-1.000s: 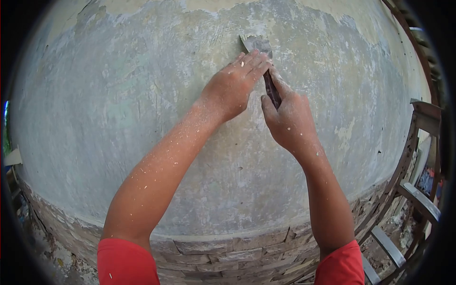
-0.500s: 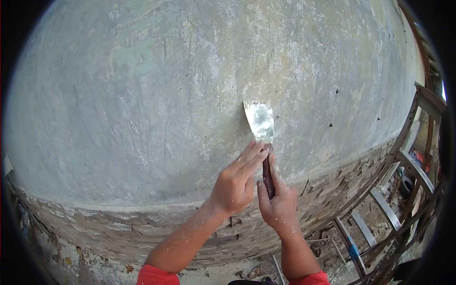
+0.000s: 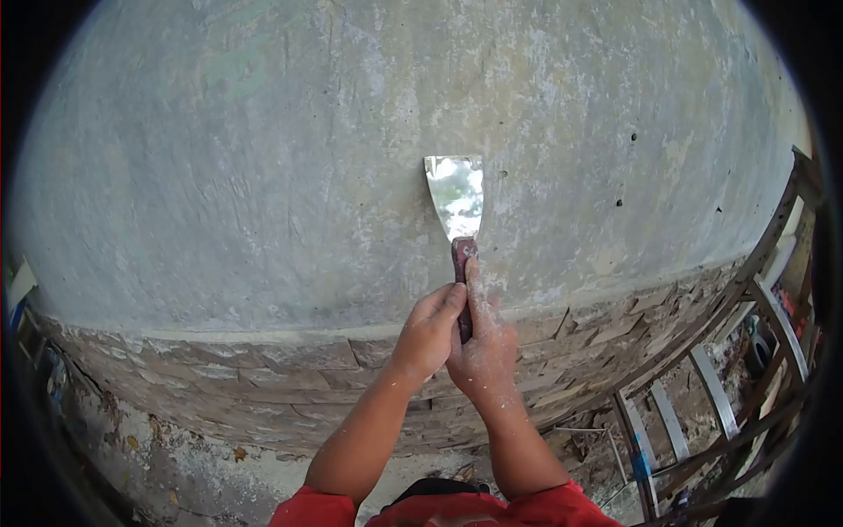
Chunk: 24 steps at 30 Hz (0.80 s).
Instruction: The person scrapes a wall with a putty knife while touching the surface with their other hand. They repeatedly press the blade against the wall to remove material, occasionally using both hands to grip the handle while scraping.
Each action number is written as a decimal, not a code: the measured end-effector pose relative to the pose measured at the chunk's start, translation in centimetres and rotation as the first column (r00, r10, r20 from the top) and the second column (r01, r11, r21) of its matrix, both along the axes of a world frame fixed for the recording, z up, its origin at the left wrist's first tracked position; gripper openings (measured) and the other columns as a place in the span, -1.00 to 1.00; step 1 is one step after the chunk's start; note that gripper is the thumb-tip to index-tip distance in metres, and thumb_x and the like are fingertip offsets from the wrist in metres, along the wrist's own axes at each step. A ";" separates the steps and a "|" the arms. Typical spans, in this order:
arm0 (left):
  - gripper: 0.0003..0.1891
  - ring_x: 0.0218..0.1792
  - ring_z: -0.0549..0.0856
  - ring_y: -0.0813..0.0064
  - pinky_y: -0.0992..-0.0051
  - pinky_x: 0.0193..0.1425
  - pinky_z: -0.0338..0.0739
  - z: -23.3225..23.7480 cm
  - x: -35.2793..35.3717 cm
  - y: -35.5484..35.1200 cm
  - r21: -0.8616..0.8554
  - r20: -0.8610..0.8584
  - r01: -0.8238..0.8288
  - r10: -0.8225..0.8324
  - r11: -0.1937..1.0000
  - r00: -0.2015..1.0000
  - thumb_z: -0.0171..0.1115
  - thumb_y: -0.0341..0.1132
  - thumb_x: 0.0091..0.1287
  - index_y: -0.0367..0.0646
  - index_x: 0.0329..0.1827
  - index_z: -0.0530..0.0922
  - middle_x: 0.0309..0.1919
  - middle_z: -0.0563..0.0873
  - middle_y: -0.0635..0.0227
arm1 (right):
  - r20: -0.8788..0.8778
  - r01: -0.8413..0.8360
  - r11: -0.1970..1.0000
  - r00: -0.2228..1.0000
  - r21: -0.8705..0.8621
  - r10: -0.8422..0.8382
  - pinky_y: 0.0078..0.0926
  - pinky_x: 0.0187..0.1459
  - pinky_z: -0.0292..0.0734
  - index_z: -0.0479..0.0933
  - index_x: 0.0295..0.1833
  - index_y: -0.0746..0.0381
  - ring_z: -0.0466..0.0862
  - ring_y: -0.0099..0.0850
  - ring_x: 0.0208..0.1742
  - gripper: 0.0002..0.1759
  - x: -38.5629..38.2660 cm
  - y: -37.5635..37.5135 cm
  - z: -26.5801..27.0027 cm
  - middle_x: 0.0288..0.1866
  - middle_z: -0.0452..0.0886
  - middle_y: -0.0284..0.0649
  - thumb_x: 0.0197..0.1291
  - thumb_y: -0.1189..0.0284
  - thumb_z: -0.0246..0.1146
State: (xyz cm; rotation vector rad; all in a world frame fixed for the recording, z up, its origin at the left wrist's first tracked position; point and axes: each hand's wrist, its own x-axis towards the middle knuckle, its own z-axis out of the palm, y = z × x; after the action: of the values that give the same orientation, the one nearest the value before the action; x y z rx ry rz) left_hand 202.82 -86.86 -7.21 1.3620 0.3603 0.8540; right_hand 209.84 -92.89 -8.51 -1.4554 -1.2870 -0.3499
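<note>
A metal scraper (image 3: 457, 198) with a wide shiny blade and a dark red handle points up against a grey plastered wall (image 3: 263, 176). My right hand (image 3: 483, 351) grips the handle, its forefinger stretched along it. My left hand (image 3: 426, 338) wraps around the same handle from the left, pressed against the right hand. Both hands and forearms are dusted with pale flecks. The blade's top edge lies flat on the wall.
Below the plaster runs a band of rough stacked stone (image 3: 263, 386). A wooden ladder or frame (image 3: 729, 369) leans at the right. Debris-strewn ground (image 3: 176, 474) lies at the foot of the wall.
The scraper and both hands dropped from high on the wall to lower down. My left hand shifted from pressing near the blade to clasping the handle.
</note>
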 end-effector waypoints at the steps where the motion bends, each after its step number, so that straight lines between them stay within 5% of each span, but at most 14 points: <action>1: -0.61 -0.04 0.65 0.46 0.47 0.11 0.52 -0.3 0.6 0.2 -0.052 0.071 0.052 -0.048 0.997 0.996 -0.07 -0.16 0.54 -0.39 0.06 0.50 -0.09 0.67 0.18 | 0.037 -0.031 0.998 0.999 0.059 0.029 -0.32 -0.33 0.52 0.18 0.48 0.18 0.62 0.01 -0.38 -0.24 0.7 -0.2 -0.7 -0.25 0.61 0.12 0.12 0.56 0.20; 4: -0.59 -0.11 0.69 0.41 0.42 0.08 0.56 0.7 3.0 0.3 -0.072 0.135 0.075 -0.065 0.995 0.989 -0.08 -0.13 0.54 -0.37 0.04 0.50 -0.15 0.69 0.13 | -0.065 -0.150 0.989 0.987 -0.012 0.149 -0.32 -0.29 0.53 0.02 0.53 0.23 0.65 -0.03 -0.30 -0.16 3.7 -0.8 0.1 -0.15 0.61 0.12 0.13 0.57 0.19; 5: -0.58 -0.12 0.69 0.42 0.43 0.05 0.57 1.5 3.7 0.0 -0.005 0.115 -0.019 0.020 1.000 0.993 -0.09 -0.12 0.54 -0.37 0.03 0.51 -0.17 0.70 0.15 | -0.254 -0.273 0.962 0.931 -0.010 0.262 -0.35 -0.16 0.56 -0.09 0.53 0.30 0.68 -0.15 -0.15 -0.12 4.5 -1.3 0.2 0.01 0.56 0.10 0.14 0.63 0.19; 6: -0.58 -0.14 0.70 0.43 0.43 0.03 0.58 1.9 4.6 -0.4 0.066 0.103 -0.113 0.106 0.991 0.989 -0.09 -0.10 0.54 -0.36 0.01 0.51 -0.18 0.70 0.17 | -0.254 -0.274 0.962 0.931 -0.009 0.262 -0.35 -0.16 0.56 -0.09 0.53 0.30 0.68 -0.15 -0.15 -0.12 5.2 -1.5 -0.3 0.01 0.56 0.10 0.14 0.63 0.19; 9: -0.59 -0.29 0.62 0.59 0.57 -0.09 0.53 -1.9 6.8 -2.2 0.058 0.089 -0.287 0.281 0.956 0.955 -0.11 -0.06 0.55 -0.27 -0.03 0.52 -0.27 0.67 0.34 | -0.364 -0.468 0.859 0.778 0.208 0.512 -0.31 0.11 0.50 -0.02 0.42 0.43 0.58 -0.11 0.16 -0.22 6.9 -2.4 -4.3 0.28 0.36 0.19 0.14 0.65 0.23; 10: -0.59 -0.36 0.61 0.61 0.59 -0.16 0.54 -3.9 7.2 -3.0 0.075 0.066 -0.390 0.386 0.918 0.920 -0.12 -0.05 0.55 -0.24 -0.05 0.52 -0.32 0.66 0.35 | -0.379 -0.468 0.858 0.770 0.210 0.513 -0.31 0.11 0.50 -0.02 0.42 0.43 0.58 -0.11 0.16 -0.22 7.0 -3.0 -6.5 0.28 0.36 0.19 0.14 0.65 0.23; 12: -0.59 -0.44 0.59 0.57 0.56 -0.27 0.55 -7.6 6.4 -4.5 0.028 -0.046 -0.368 0.369 0.929 0.928 -0.10 -0.03 0.53 -0.23 -0.08 0.51 -0.36 0.64 0.31 | -0.449 -0.541 0.800 0.666 0.260 0.596 -0.51 -0.03 0.52 0.11 0.37 0.34 0.58 -0.44 0.03 -0.34 7.2 -4.4 -10.4 0.14 0.47 0.01 0.19 0.62 0.22; 13: -0.59 -0.52 0.57 0.53 0.52 -0.37 0.56 -8.5 6.1 -4.8 -0.019 -0.144 -0.348 0.342 0.937 0.929 -0.07 -0.01 0.52 -0.22 -0.10 0.50 -0.40 0.63 0.28 | -0.462 -0.535 0.804 0.662 0.261 0.590 -0.51 -0.03 0.52 0.11 0.37 0.34 0.58 -0.44 0.03 -0.34 8.0 -5.5 -10.9 0.14 0.47 0.01 0.19 0.62 0.22; 15: -0.60 -0.57 0.54 0.53 0.51 -0.46 0.50 -8.4 6.5 -4.2 -0.068 -0.087 -0.340 0.334 0.938 0.938 -0.08 0.00 0.52 -0.20 -0.13 0.47 -0.45 0.59 0.30 | -0.675 -0.616 0.778 0.627 -0.125 0.388 -0.53 -0.11 0.51 0.22 0.30 0.34 0.61 -0.51 -0.09 -0.46 9.6 -7.9 -11.4 -0.12 0.60 -0.14 0.25 0.53 0.22; 18: -0.62 -0.65 0.49 0.51 0.48 -0.62 0.36 -5.5 7.9 -4.1 -0.084 0.004 -0.329 0.331 0.941 0.944 -0.10 0.02 0.52 -0.17 -0.18 0.39 -0.54 0.50 0.35 | -0.619 -0.502 0.865 0.671 0.026 0.408 -0.40 -0.18 0.57 0.38 0.15 0.38 0.72 -0.35 -0.28 -0.57 11.8 -6.5 -13.5 -0.39 0.67 -0.07 0.23 0.40 0.23; 20: -0.61 -0.68 0.44 0.59 0.51 -0.62 0.39 -5.1 9.2 -4.3 -0.151 0.126 -0.280 0.299 0.948 0.946 -0.16 0.01 0.54 -0.17 -0.17 0.37 -0.55 0.49 0.38 | -0.643 -0.524 0.851 0.642 0.031 0.418 -0.40 -0.15 0.56 0.37 0.16 0.41 0.71 -0.33 -0.25 -0.56 12.9 -5.9 -12.6 -0.30 0.67 -0.04 0.23 0.42 0.23; 22: -0.60 -0.62 0.49 0.55 0.51 -0.53 0.43 -9.6 10.1 -5.5 -0.187 0.118 -0.273 0.298 0.944 0.947 -0.16 -0.02 0.55 -0.23 -0.10 0.42 -0.50 0.53 0.36 | -0.571 -0.490 0.837 0.626 0.242 0.531 -0.42 -0.10 0.53 0.34 0.21 0.42 0.69 -0.32 -0.16 -0.52 13.0 -5.5 -10.9 -0.18 0.67 -0.03 0.24 0.42 0.22; 24: -0.57 -0.48 0.59 0.44 0.48 -0.35 0.48 -15.8 11.1 -7.3 0.040 -0.107 -0.441 0.443 0.897 0.890 -0.15 -0.06 0.55 -0.30 0.03 0.47 -0.40 0.62 0.28 | -0.680 -0.546 0.806 0.503 0.229 0.534 -0.44 -0.05 0.51 0.31 0.23 0.44 0.65 -0.35 -0.06 -0.49 12.7 -5.4 -10.8 -0.08 0.64 -0.04 0.26 0.41 0.22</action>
State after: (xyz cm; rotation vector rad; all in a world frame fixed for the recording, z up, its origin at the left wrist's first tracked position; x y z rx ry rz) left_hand 213.89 -94.16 -23.02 1.3665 0.7766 1.1570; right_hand 222.56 -98.32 -19.33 -0.9373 -0.9901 0.6322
